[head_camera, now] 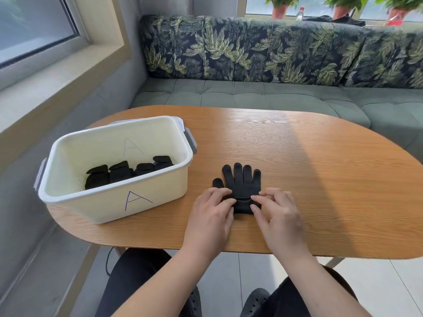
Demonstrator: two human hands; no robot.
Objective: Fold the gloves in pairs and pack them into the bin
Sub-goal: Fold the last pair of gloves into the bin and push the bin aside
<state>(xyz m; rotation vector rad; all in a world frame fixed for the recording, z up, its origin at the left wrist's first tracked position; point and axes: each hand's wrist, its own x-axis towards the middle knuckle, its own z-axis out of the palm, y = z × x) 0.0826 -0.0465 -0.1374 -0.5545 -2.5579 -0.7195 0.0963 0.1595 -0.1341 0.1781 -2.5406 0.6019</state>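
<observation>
Several folded black glove bundles [128,171] already sit in the white plastic bin [114,202] marked A. Near it on the oval wooden desk [320,179] lies a black knit glove [240,179], possibly two stacked and not yet folded. The left hand [210,211] and right hand [279,211] both pinch its cuff.

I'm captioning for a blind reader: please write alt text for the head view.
The left hand and right hand pinch the cuff of a black glove lying flat on a wooden table, fingers pointing away. Left of it stands a white bin marked A, holding folded gloves.
</observation>
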